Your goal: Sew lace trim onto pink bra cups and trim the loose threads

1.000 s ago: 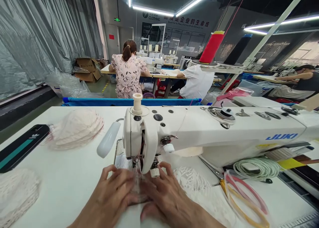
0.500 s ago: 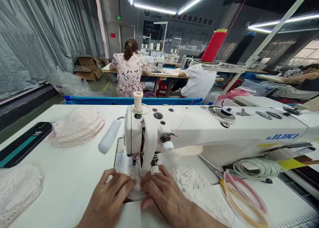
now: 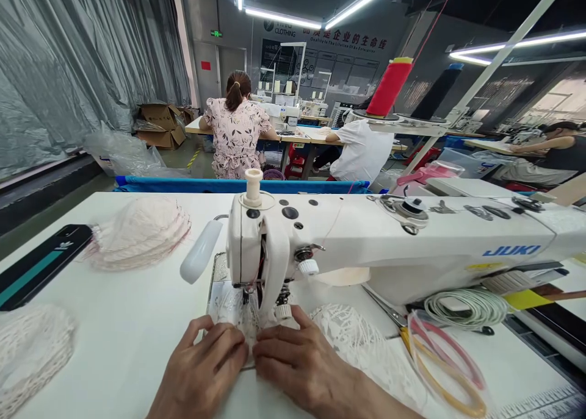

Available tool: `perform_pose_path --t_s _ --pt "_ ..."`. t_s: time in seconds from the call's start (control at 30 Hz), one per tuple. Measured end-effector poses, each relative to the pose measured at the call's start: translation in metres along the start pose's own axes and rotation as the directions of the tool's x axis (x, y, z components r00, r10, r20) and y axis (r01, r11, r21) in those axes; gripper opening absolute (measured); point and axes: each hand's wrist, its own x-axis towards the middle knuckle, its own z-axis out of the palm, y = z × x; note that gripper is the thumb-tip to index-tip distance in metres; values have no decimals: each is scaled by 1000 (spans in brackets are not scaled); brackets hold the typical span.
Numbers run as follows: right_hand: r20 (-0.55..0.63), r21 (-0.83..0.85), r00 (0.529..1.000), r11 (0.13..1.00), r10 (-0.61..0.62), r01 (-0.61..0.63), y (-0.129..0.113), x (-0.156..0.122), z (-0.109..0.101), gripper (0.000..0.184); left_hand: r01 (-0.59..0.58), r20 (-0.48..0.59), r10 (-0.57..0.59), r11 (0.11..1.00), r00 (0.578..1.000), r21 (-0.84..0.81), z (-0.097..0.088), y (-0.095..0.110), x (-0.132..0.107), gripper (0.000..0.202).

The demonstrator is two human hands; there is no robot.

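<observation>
A piece of white lace lies under the needle area of a white JUKI sewing machine. My left hand presses on its near left side, fingers bent and held together. Close beside it, my right hand has its fingers curled over the near right side, just below the machine's white knob. Both sets of fingertips meet in front of the presser foot and partly hide the lace. More white lace lies to the right, beside my right wrist.
Yellow-handled scissors and a coil of pale cord lie right of the lace. Stacked lace pieces, a black-and-teal case and more lace sit on the left. A pale lamp stands beside the machine head. Co-workers sit beyond.
My right hand's fingers have drawn in closer to the left hand, and its thumb has gone out of sight. The lace between the hands shows less at the near end.
</observation>
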Motion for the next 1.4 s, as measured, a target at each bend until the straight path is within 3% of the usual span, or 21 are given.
perform_pose_path --t_s 0.27,0.53,0.9,1.03,1.17,1.4 --pt "55 17 998 1000 4 -5 2 -1 3 25 -22 24 22 1000 999 10 9 -6 -16 24" --pt "167 -7 985 999 41 -41 -2 -4 5 25 -78 -26 77 996 997 -35 2 -5 -9 29" --pt "73 15 996 998 60 -61 -1 -4 7 27 -118 -62 121 992 991 47 -5 0 4 36" --pt "68 22 995 997 75 -77 -2 -6 8 46 -134 -49 138 988 989 74 -11 2 13 39" --pt "60 -36 976 977 211 -209 -3 -6 13 60 -138 -36 142 984 989 113 -9 -3 14 37" --pt "-108 -115 963 959 247 -259 10 -1 31 70 -48 -1 49 993 999 110 4 -21 15 30"
